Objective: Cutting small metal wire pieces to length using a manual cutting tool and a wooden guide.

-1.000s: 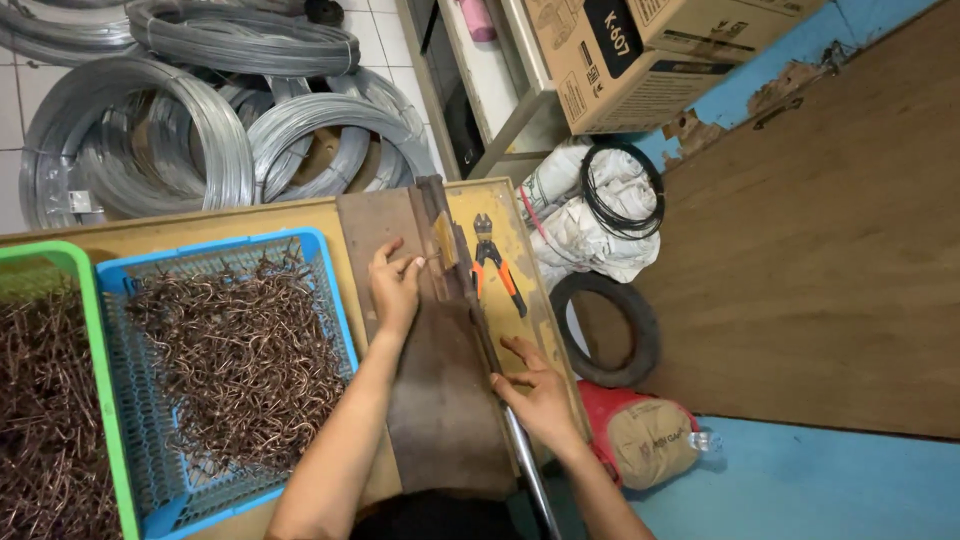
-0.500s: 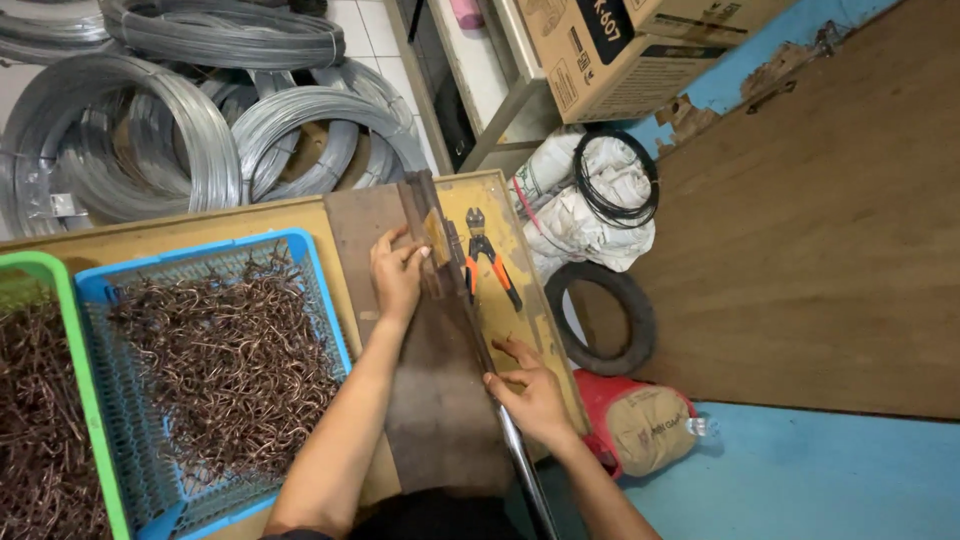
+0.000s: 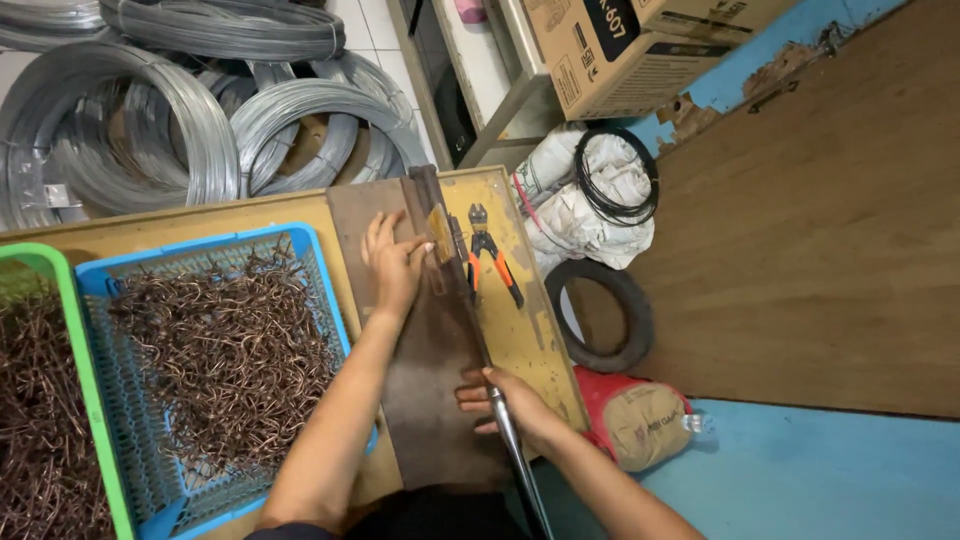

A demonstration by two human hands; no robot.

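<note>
To my left a blue basket (image 3: 320, 275) sits on the wooden bench (image 3: 180, 225), heaped with bent brown wire pieces (image 3: 220, 350), and a green basket (image 3: 75, 330) of the same pieces lies just beyond it at the left edge. At the far side, past the bench, big coils of grey wire (image 3: 180, 110) crowd the tiled floor. Orange-handled pliers (image 3: 490, 255) lie on the yellow bench top just right of my work, clear of both hands. On the floor to the right I see a black tyre (image 3: 625, 315), white sacks with a loop of black cable (image 3: 615, 180), a red and tan sack (image 3: 640, 425) and a cardboard box (image 3: 610, 50) farther off.

A dark metal plate (image 3: 435, 370) runs from near to far along the bench between my arms. My left hand (image 3: 395, 260) lies flat on its far part, fingers spread and closed on nothing, its fingertips beside a small brass-coloured piece (image 3: 440, 220). My right hand (image 3: 510, 405) is at the plate's near right edge, wrapped around a grey metal lever bar (image 3: 515, 455) that slants along that edge.
</note>
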